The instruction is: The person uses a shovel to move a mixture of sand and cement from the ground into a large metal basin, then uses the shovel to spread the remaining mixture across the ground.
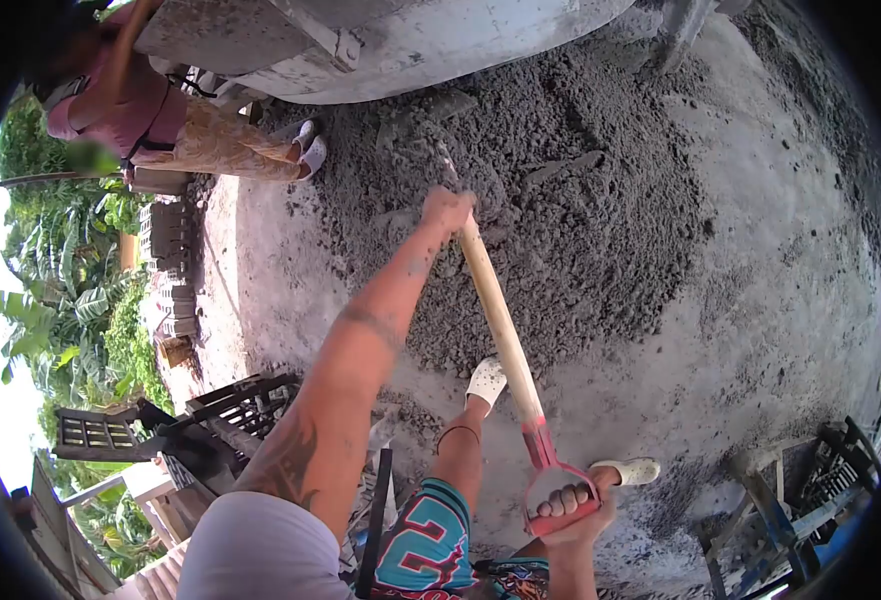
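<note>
A shovel (500, 325) with a pale wooden shaft and red D-shaped handle slants across the middle of the view. My left hand (448, 211), arm stretched forward, is wrapped round the lower shaft close to the blade. Around the grip of the red handle, near my legs, the fingers of my right hand (572, 508) are closed. The blade end lies in a heap of damp grey, crumbly mix (590, 240), which looks like concrete or mortar. Mix hides most of the blade.
A large grey drum-like vessel (440, 45) overhangs the heap at the top. Another person (150, 120) stands beside it at upper left. Stacked blocks (168, 235) line the left side. Dark slatted frames (240, 405) stand lower left, and a metal frame (780, 510) lower right.
</note>
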The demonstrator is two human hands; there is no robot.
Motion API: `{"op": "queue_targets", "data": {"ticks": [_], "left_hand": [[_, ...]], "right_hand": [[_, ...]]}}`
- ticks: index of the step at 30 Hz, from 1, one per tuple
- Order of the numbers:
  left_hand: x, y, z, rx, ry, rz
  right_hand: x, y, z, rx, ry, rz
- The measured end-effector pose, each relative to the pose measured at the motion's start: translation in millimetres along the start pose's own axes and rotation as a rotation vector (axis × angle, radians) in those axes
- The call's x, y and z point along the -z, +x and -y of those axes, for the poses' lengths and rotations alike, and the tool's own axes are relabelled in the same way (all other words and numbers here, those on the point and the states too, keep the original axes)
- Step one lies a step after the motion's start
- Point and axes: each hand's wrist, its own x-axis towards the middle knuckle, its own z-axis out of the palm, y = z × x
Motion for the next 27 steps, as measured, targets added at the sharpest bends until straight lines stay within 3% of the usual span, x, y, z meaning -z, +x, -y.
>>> {"op": "queue_targets", "data": {"ticks": [1, 2, 3, 4, 5, 6, 7, 9, 11, 13, 14, 18, 22, 23, 25, 27], "left_hand": [[30, 25, -15, -0.016, -0.226, -0.041], [37, 98, -10, 0.058, 0.117, -0.181], [43, 89, -17, 0.068, -0.009, -0.223], [46, 62, -17, 0.111, -0.126, -0.251], [54, 52, -16, 0.146, -0.083, -0.112], [54, 57, -9, 0.085, -0.078, -0.133], [51, 63, -5, 0.015, -0.069, -0.154], [49, 72, 1, -0.006, 0.003, -0.196], [52, 85, 16, -0.024, 0.081, -0.249], [58, 94, 38, -0.198, 0.383, -0.041], [59, 51, 28, -0.05, 0.095, -0.144], [56, 2, 26, -0.051, 0.323, -0.111], [45, 49, 77, -0.219, 0.55, -0.053], [45, 12, 63, -0.225, 0.561, -0.057], [41, -65, 45, -0.015, 0.285, -0.13], [33, -88, 53, 0.003, 0.231, -0.138]], "right_hand": [[-58, 3, -46, 0.0, -0.049, -0.072], [-91, 8, -76, 0.002, -0.096, -0.138], [-94, 22, -88, 0.009, -0.102, -0.145], [-84, 22, -98, 0.021, -0.048, -0.055], [-71, 16, -107, 0.032, 0.011, 0.036], [-58, 20, -104, -0.005, 0.028, 0.224], [-58, 23, -110, 0.009, 0.035, 0.236], [-55, 21, -116, -0.019, 0.033, 0.459], [-46, 15, -133, -0.002, 0.04, 0.482], [-32, 6, -158, 0.026, 0.087, 0.498], [-24, 1, -169, 0.018, 0.138, 0.528], [4, -24, -177, 0.011, 0.257, 0.53], [38, -50, -175, 0.015, 0.272, 0.502], [48, -55, -176, 0.015, 0.283, 0.509], [67, -65, -174, 0.018, 0.272, 0.547], [85, -80, -165, 0.039, 0.267, 0.561]]}}
